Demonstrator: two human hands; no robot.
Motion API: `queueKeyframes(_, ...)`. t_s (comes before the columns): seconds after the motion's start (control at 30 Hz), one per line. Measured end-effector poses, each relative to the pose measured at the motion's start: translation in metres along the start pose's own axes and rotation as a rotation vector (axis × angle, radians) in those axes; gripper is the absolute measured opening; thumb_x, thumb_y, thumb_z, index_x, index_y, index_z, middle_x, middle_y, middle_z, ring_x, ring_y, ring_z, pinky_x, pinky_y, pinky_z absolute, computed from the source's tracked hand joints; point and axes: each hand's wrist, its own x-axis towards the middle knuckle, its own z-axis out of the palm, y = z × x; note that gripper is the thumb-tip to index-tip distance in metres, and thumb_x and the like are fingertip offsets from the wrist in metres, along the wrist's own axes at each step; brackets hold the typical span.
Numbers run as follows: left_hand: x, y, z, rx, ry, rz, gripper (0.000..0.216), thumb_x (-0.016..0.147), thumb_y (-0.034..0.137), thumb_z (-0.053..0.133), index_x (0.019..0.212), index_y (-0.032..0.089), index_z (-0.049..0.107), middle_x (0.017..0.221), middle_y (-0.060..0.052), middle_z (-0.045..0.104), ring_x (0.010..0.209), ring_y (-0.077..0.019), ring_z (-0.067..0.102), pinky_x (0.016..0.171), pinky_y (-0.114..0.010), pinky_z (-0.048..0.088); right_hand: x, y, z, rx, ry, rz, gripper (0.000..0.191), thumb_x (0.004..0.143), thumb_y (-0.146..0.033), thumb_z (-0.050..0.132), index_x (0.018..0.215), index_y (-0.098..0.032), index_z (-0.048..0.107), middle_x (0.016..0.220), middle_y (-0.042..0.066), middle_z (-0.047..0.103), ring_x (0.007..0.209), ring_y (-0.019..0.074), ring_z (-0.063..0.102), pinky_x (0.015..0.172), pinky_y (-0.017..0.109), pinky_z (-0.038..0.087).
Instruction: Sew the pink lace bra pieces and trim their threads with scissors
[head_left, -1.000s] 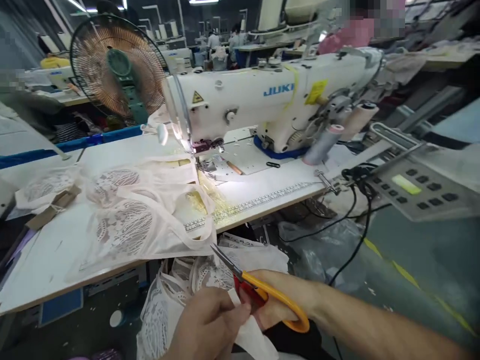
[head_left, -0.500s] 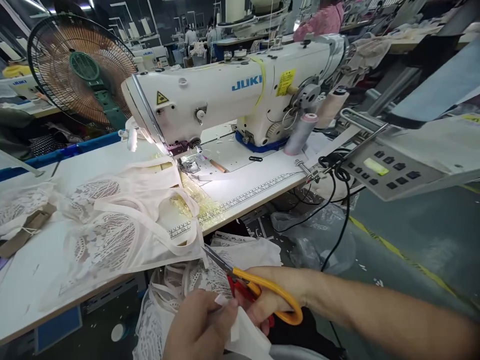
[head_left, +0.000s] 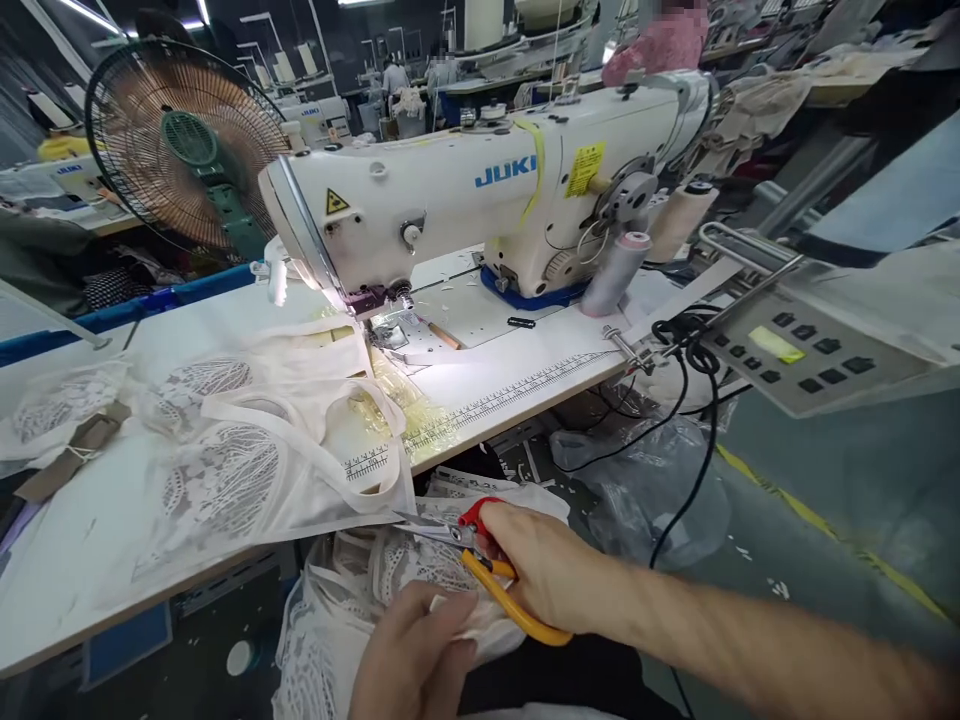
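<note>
The right hand [head_left: 540,570] grips orange-and-red scissors [head_left: 457,535]. Beside it, the left hand [head_left: 409,655] pinches what looks like pale fabric [head_left: 489,622], with lacy garments [head_left: 319,635] bunched alongside

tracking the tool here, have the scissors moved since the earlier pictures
Yes: the scissors have turned, tips down and leftward, blades nearer parallel to the table's front edge.
</note>
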Motion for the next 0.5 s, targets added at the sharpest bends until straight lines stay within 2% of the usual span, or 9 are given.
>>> queueKeyframes(0.07, -0.003, -0.005, 0.002, -0.017, 0.063, -0.078, 0.03, 0.086, 0.028, 0.054, 0.115, 0.035, 0.06, 0.091, -0.002, 0.064, 0.072, -0.0149, 0.06, 0.065, -0.023, 0.05, -0.002, 0.005, 0.001, 0.083, -0.044, -0.037, 0.032, 0.056, -0.007, 0.059, 0.075, -0.022, 0.039, 0.08, 0.002, 0.051, 0.074, 0.0193, 0.049, 0.066, 0.029, 0.038)
queueKeyframes(0.17, -0.006, -0.012, 0.003, -0.097, 0.168, -0.292, 0.044, 0.083, 0.028, 0.059, 0.125, 0.031, 0.051, 0.094, -0.002, 0.06, 0.067, -0.0131, 0.059, 0.057, -0.02, 0.048, -0.006, 0.016, 0.006, 0.245, -0.207, -0.071, 0.023, 0.064, -0.024, 0.061, 0.078, -0.021, 0.043, 0.076, -0.001, 0.054, 0.064, 0.015, 0.051, 0.056, 0.024, 0.042)
queueKeyframes(0.23, -0.005, -0.016, 0.003, -0.177, 0.215, -0.377, 0.051, 0.082, 0.033, 0.06, 0.131, 0.028, 0.044, 0.094, -0.003, 0.058, 0.066, -0.0132, 0.058, 0.054, -0.02, 0.048, -0.011, 0.024, 0.01, 0.404, -0.254, -0.1, 0.032, 0.061, -0.033, 0.066, 0.082, -0.021, 0.044, 0.078, -0.002, 0.053, 0.062, 0.0129, 0.048, 0.053, 0.022, 0.041)
queueKeyframes(0.33, -0.002, -0.018, 0.003, -0.281, 0.281, -0.381, 0.058, 0.081, 0.037, 0.062, 0.133, 0.027, 0.04, 0.094, -0.003, 0.056, 0.068, -0.0133, 0.056, 0.056, -0.021, 0.048, -0.019, 0.032, 0.018, 0.616, -0.16, -0.126, 0.042, 0.056, -0.036, 0.075, 0.083, -0.02, 0.047, 0.078, -0.003, 0.049, 0.064, 0.0129, 0.043, 0.056, 0.023, 0.038)
queueKeyframes(0.43, 0.001, -0.017, 0.004, -0.399, 0.326, -0.332, 0.058, 0.08, 0.037, 0.064, 0.132, 0.03, 0.04, 0.098, -0.003, 0.054, 0.076, -0.0141, 0.055, 0.064, -0.022, 0.049, -0.023, 0.034, 0.027, 0.595, 0.005, -0.097, 0.027, 0.068, -0.039, 0.068, 0.074, -0.02, 0.049, 0.067, -0.004, 0.044, 0.061, 0.0138, 0.039, 0.056, 0.026, 0.035)
queueKeyframes(0.5, 0.001, -0.016, 0.005, -0.479, 0.322, -0.323, 0.058, 0.08, 0.037, 0.065, 0.132, 0.03, 0.041, 0.101, -0.004, 0.053, 0.076, -0.0139, 0.055, 0.064, -0.023, 0.048, -0.022, 0.036, 0.033, 0.575, 0.109, -0.119, 0.024, 0.075, -0.04, 0.062, 0.07, -0.021, 0.048, 0.064, -0.004, 0.042, 0.058, 0.0141, 0.037, 0.055, 0.028, 0.034)
